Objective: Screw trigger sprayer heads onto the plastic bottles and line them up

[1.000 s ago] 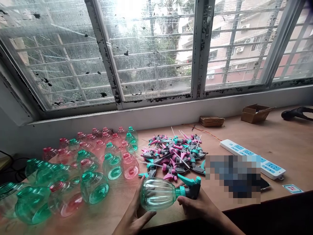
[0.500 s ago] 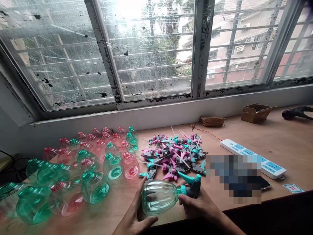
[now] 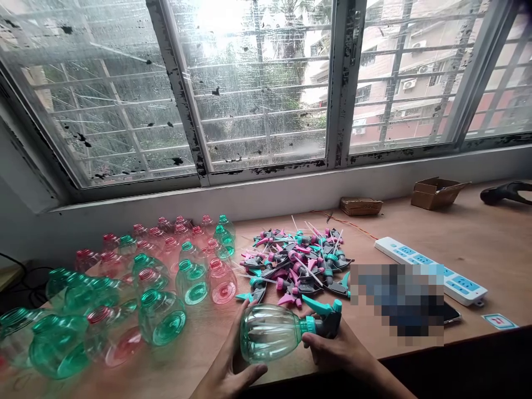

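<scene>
The left hand [image 3: 230, 372] covers the near side of the held bottle's [image 3: 272, 335] base, and most of its fingers are out of sight behind it. The right hand's [image 3: 332, 348] fingertips below the thumb are hidden. Both forearms run off the bottom edge. Beyond the fingers, the heaped sprayers [image 3: 299, 266] bury one another. Right of the right fingers, blocky blur masks most of a phone [image 3: 451, 314]; a card's [image 3: 499, 321] print is too small to read. Far left of the left fingers, the edge cuts a green bottle [image 3: 14, 338].
</scene>
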{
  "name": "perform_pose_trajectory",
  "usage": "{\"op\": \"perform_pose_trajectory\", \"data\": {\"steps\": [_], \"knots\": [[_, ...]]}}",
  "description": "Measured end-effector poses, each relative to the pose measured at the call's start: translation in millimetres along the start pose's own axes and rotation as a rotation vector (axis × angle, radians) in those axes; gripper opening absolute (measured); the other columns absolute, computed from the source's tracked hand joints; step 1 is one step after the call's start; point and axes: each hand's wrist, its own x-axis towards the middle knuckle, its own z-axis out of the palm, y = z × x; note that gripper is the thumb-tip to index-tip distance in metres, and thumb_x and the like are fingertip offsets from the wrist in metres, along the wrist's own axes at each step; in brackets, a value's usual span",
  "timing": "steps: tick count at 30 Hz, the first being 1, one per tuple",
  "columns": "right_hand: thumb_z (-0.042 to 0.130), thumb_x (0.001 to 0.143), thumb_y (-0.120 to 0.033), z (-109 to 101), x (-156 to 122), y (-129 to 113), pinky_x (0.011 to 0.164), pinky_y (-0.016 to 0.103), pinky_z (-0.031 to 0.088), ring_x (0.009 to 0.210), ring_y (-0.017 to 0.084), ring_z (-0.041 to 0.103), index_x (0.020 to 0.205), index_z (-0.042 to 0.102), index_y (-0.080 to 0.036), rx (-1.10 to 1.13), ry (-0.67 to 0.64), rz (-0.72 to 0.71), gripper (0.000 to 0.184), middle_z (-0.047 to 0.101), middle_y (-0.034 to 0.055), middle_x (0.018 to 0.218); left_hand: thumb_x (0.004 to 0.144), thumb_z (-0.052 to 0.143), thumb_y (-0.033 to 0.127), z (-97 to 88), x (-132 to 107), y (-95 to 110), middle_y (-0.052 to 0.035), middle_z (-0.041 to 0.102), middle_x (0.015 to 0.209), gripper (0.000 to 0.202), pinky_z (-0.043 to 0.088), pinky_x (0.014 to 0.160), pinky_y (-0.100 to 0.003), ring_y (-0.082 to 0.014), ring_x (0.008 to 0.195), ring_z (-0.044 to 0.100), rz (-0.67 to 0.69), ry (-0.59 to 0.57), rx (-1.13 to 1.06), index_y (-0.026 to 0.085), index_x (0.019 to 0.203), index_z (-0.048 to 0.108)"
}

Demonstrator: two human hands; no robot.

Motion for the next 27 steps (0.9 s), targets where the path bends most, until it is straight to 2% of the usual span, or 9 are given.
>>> {"op": "perform_pose_trajectory", "data": {"steps": [3,6,9,11,13,17,19,23,27], "knots": [[0.09,0.071,-0.05,0.3,0.1,-1.2,0.048,0.024,0.05,0.046,0.011,0.062,0.1,0.059,-0.019,0.002,0.001,0.003,0.053,0.073,-0.0018,0.068,0.086,0.076,0.049,1.4,-0.4,-2.4,-0.0044,0.011,0.174,0.105,0.013,0.128,-0.056,-0.0351,0.159,0.014,0.013,-0.003,-0.016,0.039,0.162,0.004],[0.089,0.071,-0.05,0.8,-0.4,-2.7,0.048,0.024,0.049,0.046,0.01,0.062,0.099,0.061,-0.018,0.0,-0.021,0.004,0.052,0.072,-0.002,0.068,0.085,0.076,0.051,0.2,-1.8,-2.7,-0.0037,0.011,0.174,0.106,0.014,0.128,-0.056,-0.0354,0.159,0.015,0.016,-0.015,-0.048,0.039,0.162,0.005],[0.09,0.071,-0.049,1.4,-1.4,-4.9,0.05,0.024,0.05,0.049,0.01,0.062,0.105,0.061,-0.018,0.013,-0.03,0.022,0.054,0.072,-0.0018,0.071,0.083,0.076,0.056,-2.2,-2.8,-0.1,-0.0051,0.021,0.172,0.103,0.011,0.129,-0.057,-0.0376,0.158,0.018,-0.016,-0.011,-0.053,0.037,0.162,0.013],[0.091,0.07,-0.047,1.8,-2.1,-6.2,0.052,0.025,0.051,0.05,0.011,0.062,0.111,0.06,-0.019,0.022,-0.021,0.038,0.059,0.072,-0.0023,0.072,0.085,0.074,0.057,-3.2,-3.1,1.7,-0.0069,0.03,0.169,0.099,0.014,0.128,-0.058,-0.0392,0.156,0.022,-0.055,-0.031,-0.054,0.035,0.162,0.017],[0.092,0.069,-0.046,2.1,-2.4,-6.9,0.052,0.026,0.051,0.05,0.011,0.062,0.112,0.059,-0.019,0.023,-0.013,0.047,0.06,0.071,-0.0031,0.07,0.086,0.073,0.057,-3.3,-3.2,1.7,-0.0077,0.034,0.168,0.097,0.015,0.128,-0.057,-0.0392,0.156,0.022,-0.055,-0.048,-0.052,0.034,0.162,0.017],[0.092,0.068,-0.049,2.5,-1.5,-6.4,0.05,0.024,0.05,0.048,0.011,0.062,0.105,0.061,-0.019,0.025,-0.011,0.022,0.057,0.07,-0.003,0.068,0.089,0.073,0.049,-1.5,-3.8,-5.5,-0.0043,0.018,0.173,0.1,0.016,0.128,-0.054,-0.035,0.157,0.022,0.006,-0.025,-0.032,0.039,0.162,0.006],[0.091,0.068,-0.051,2.7,-1.0,-6.2,0.049,0.024,0.05,0.048,0.011,0.062,0.103,0.061,-0.019,0.026,-0.015,0.011,0.056,0.071,-0.002,0.067,0.091,0.071,0.044,-0.5,-4.1,-9.7,-0.0022,0.014,0.174,0.096,0.019,0.128,-0.053,-0.0338,0.157,0.021,0.03,-0.004,-0.016,0.043,0.161,0.005],[0.091,0.068,-0.052,2.7,-1.6,-6.2,0.048,0.025,0.051,0.047,0.012,0.062,0.101,0.061,-0.018,0.017,-0.012,0.016,0.057,0.072,-0.0013,0.066,0.088,0.075,0.046,-0.2,-3.6,-9.4,-0.0042,0.013,0.174,0.103,0.017,0.128,-0.054,-0.0343,0.158,0.018,0.031,-0.009,-0.008,0.042,0.161,0.004],[0.091,0.067,-0.052,2.6,-2.3,-5.2,0.049,0.025,0.05,0.048,0.012,0.062,0.101,0.062,-0.018,0.01,-0.018,0.024,0.056,0.072,-0.0009,0.068,0.083,0.076,0.056,-0.1,-2.3,0.0,-0.0083,0.017,0.173,0.111,0.013,0.128,-0.055,-0.036,0.157,0.02,0.0,-0.056,-0.08,0.036,0.162,0.001]]}}
